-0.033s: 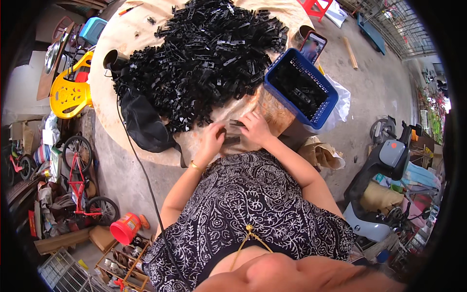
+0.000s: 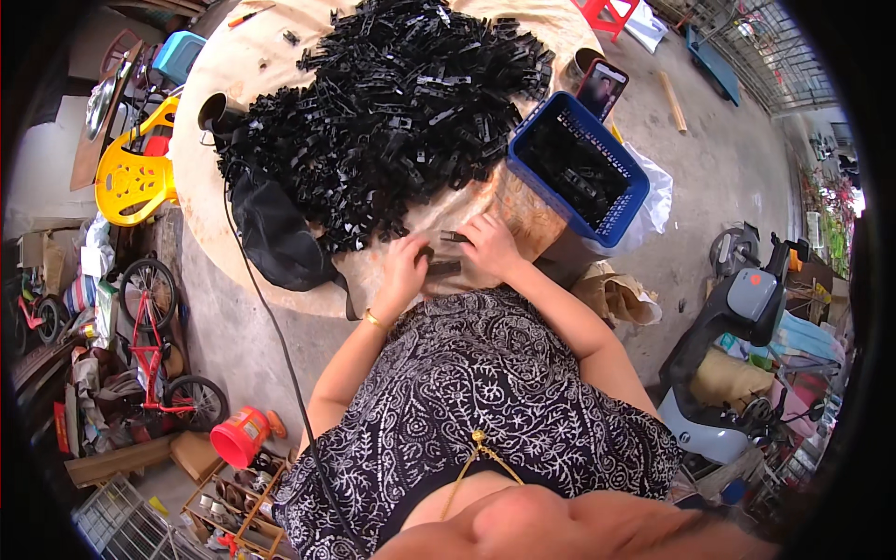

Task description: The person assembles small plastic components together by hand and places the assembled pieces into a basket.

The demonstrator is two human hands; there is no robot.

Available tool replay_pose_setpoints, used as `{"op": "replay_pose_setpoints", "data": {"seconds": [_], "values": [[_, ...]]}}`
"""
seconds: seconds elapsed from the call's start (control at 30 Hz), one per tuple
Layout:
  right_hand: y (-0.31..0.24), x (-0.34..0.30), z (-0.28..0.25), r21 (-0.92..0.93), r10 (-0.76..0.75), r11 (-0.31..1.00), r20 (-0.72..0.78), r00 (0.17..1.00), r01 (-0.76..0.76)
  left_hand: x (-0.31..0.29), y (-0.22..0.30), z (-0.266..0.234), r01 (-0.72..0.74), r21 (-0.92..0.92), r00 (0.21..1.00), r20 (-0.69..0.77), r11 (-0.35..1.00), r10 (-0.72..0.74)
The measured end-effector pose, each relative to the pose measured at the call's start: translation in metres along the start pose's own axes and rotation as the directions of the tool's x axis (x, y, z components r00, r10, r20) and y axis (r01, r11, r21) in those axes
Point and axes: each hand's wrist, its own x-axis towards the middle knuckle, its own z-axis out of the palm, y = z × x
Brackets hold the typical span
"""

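Observation:
A large heap of narrow black plastic parts [image 2: 401, 103] covers much of the round, cloth-covered table [image 2: 201, 177]. At the near edge, my right hand [image 2: 492, 248] pinches one slim black plastic part [image 2: 455, 237] between thumb and fingers. My left hand [image 2: 405, 271], a gold bangle at its wrist, is closed at the left of it, with a small dark piece [image 2: 427, 253] at its fingertips, partly hidden by the fingers. Between the hands, a short dark bar-shaped piece [image 2: 445, 269] lies close to the table edge. The hands are apart.
A blue basket [image 2: 637, 191] holding black parts stands right of the heap, with a phone [image 2: 602, 89] propped behind it. A black bag [image 2: 275, 233] lies at the left, and a dark cable [image 2: 271, 317] runs down past my left arm. A scooter [image 2: 723, 373] stands at right.
The picture on the phone screen is different. My hands and the parts at their fingertips have hardly moved.

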Motion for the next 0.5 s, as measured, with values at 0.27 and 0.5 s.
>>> {"op": "replay_pose_setpoints", "data": {"seconds": [0.27,0.5], "values": [[-0.012,-0.009,0.002,-0.002,-0.012,1.0,0.174,0.985,0.013,0.003,0.03,-0.013,0.286,0.037,0.958,0.0,0.958,-0.286],[-0.018,-0.014,-0.001,0.015,-0.046,0.999,0.161,0.986,0.044,0.007,0.007,0.007,0.213,0.187,0.976,-0.088,0.959,-0.2]]}}
